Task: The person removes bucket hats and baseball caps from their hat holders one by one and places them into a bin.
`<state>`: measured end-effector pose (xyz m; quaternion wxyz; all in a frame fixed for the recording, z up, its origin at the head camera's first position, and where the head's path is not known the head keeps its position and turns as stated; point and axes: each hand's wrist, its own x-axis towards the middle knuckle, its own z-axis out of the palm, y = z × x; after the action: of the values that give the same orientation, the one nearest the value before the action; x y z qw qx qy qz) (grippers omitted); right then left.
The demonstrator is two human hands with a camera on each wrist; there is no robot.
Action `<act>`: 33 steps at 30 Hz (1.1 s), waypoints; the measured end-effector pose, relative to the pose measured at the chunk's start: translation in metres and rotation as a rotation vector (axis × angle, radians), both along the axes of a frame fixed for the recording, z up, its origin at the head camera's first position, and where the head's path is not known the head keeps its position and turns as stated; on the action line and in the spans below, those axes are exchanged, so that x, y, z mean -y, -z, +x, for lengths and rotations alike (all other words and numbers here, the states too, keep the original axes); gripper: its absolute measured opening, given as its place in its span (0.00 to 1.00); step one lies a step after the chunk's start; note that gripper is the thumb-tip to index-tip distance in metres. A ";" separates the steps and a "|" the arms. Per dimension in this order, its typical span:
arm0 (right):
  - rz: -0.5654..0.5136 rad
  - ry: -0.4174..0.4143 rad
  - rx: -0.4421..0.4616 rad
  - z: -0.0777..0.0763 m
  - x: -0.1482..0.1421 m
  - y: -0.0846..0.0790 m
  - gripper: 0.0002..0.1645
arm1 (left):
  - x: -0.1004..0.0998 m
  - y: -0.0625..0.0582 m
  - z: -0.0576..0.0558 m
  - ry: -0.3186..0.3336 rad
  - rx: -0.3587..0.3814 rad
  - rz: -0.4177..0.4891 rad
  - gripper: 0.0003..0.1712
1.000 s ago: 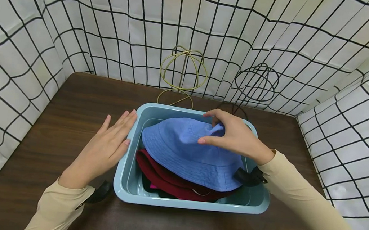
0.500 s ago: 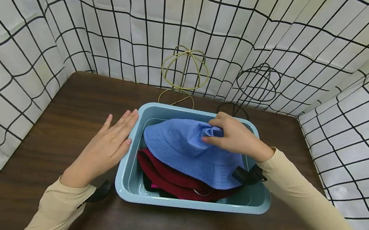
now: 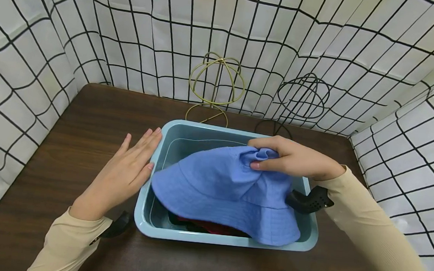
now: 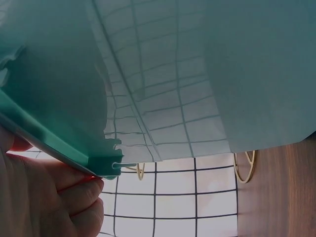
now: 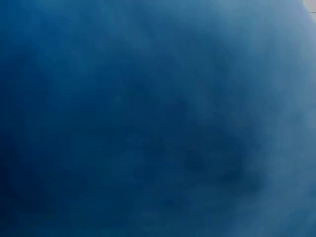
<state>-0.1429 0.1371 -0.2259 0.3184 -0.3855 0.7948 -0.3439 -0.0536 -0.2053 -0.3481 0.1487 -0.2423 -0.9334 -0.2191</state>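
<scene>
White cloth backdrop (image 3: pixel 324 37) with black grid, dark wood-grain table (image 3: pixel 88 117). Centre frame: pale blue plastic bin (image 3: pixel 146 206), rounded corners. Blue bucket hat (image 3: pixel 220 191), soft cotton, stitched brim, raised over bin, crown bunched. Right hand (image 3: pixel 295 161) pinches crown fabric. Left hand (image 3: pixel 124 173) flat, fingers straight, against bin's left rim. Dark red hat (image 3: pixel 217 228) beneath. Behind: gold wire stand (image 3: pixel 216 78), black wire stand (image 3: pixel 303 97), domed.

Your left hand (image 4: pixel 44 197) presses its fingers against the teal tub (image 4: pixel 197 74) wall, gridded backdrop (image 4: pixel 173 202) and brown surface (image 4: pixel 281 192) beyond.
</scene>
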 end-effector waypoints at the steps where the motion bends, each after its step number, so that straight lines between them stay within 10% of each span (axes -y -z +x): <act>1: -0.002 -0.008 0.045 -0.001 -0.001 -0.002 0.05 | 0.000 0.000 0.000 -0.001 0.000 0.000 0.34; 10: 0.172 0.008 0.181 -0.032 0.010 0.044 0.25 | 0.001 0.000 0.000 -0.010 0.003 0.005 0.35; 20: 0.386 -0.093 -0.251 -0.036 0.036 0.091 0.18 | 0.002 -0.004 0.002 -0.005 0.011 -0.016 0.36; 33: 0.404 -0.031 -0.514 -0.031 0.053 0.108 0.10 | 0.003 -0.009 0.000 0.010 0.015 -0.056 0.37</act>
<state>-0.1740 0.0844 -0.3340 0.1826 -0.4009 0.8953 -0.0658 -0.0531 -0.2086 -0.3393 0.1340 -0.2493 -0.9390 -0.1956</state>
